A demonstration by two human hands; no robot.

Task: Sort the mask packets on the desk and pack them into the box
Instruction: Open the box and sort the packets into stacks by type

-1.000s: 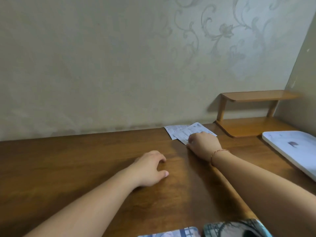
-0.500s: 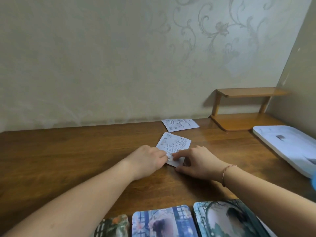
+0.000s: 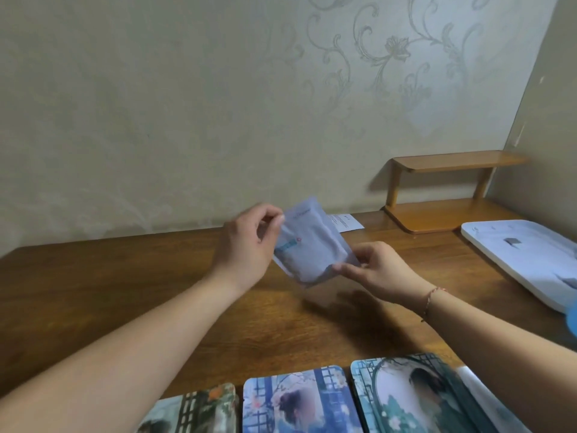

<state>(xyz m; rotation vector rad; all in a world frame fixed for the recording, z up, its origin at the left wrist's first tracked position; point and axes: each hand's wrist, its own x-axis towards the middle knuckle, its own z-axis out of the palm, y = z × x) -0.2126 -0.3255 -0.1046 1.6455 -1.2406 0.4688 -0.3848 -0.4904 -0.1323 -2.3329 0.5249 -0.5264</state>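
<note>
Nearby: leaflet behind packet, pinched by left hand and right hand; lid rightward.

Glossy brown wood desk, matt pale plastic packet, embossed wallpaper, smooth wooden shelf

Print on the mask packet and paper slip is too blurred to read.

Pale wallpaper bearing floral scrollwork is backing a brown wooden desk; a small wooden shelf is standing in the right corner.
</note>
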